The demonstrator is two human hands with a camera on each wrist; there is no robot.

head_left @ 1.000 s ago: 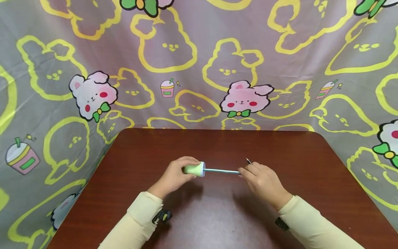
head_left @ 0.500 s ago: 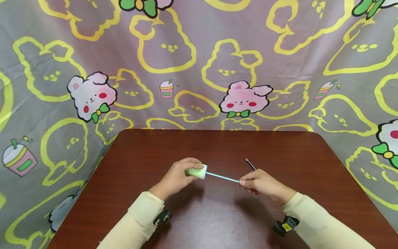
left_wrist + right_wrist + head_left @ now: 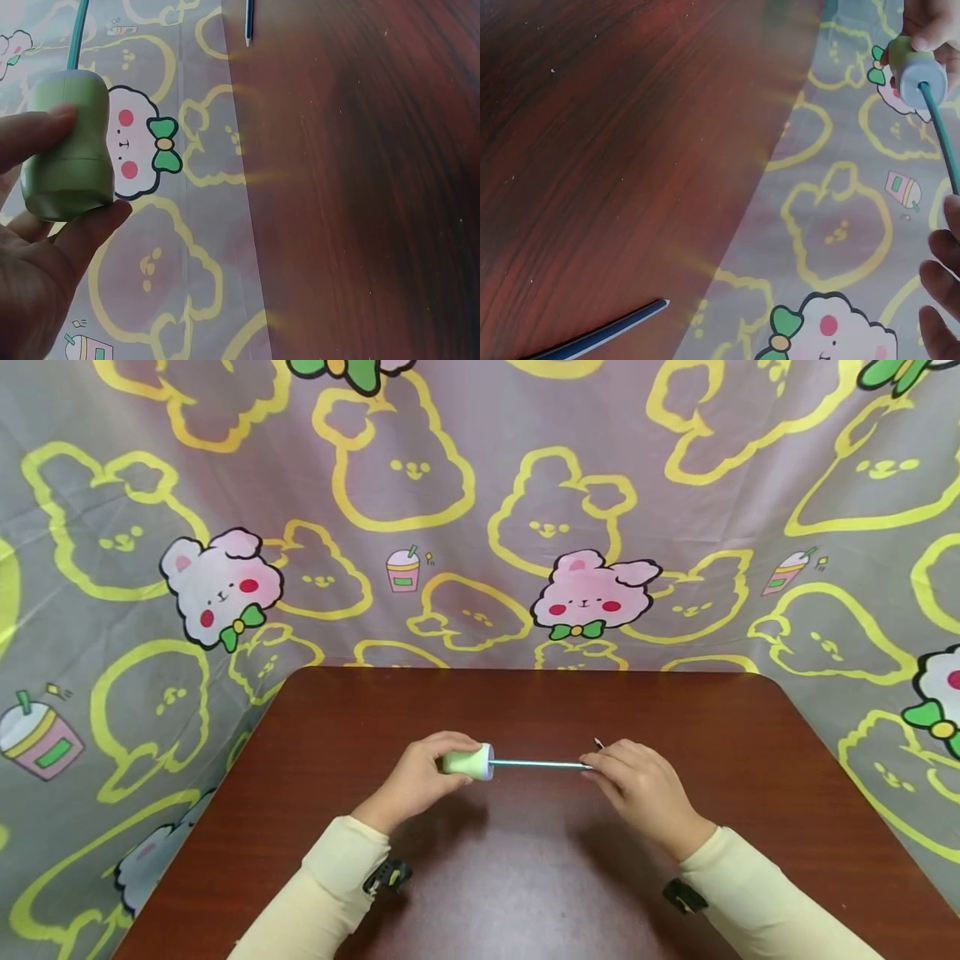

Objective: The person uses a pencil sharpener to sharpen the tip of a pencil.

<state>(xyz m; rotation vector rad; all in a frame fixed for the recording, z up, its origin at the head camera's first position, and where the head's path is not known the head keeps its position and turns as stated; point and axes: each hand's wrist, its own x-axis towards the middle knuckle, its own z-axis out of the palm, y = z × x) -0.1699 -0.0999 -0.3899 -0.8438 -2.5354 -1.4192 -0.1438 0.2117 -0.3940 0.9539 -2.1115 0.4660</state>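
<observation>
In the head view my left hand point(image 3: 412, 781) grips a light green pencil sharpener point(image 3: 467, 762) with a pale end, fingers on the far side and thumb on the near side. A teal pencil point(image 3: 536, 764) sticks into the sharpener's pale end and runs level to the right. My right hand point(image 3: 648, 793) pinches its other end. The left wrist view shows the waisted green body of the sharpener point(image 3: 69, 165) between thumb and fingers. From the right wrist, the pencil point(image 3: 940, 131) enters a hole in the sharpener's white face.
A second, dark blue pencil point(image 3: 604, 334) lies on the brown wooden table point(image 3: 480, 877), mostly hidden behind my right hand in the head view. Patterned cloth point(image 3: 480, 485) hangs around the table's back and sides.
Half a second ago my right hand was rolled over and lower, with the pencil slanting down to the right. Now it is rolled back and higher, and the pencil lies level.
</observation>
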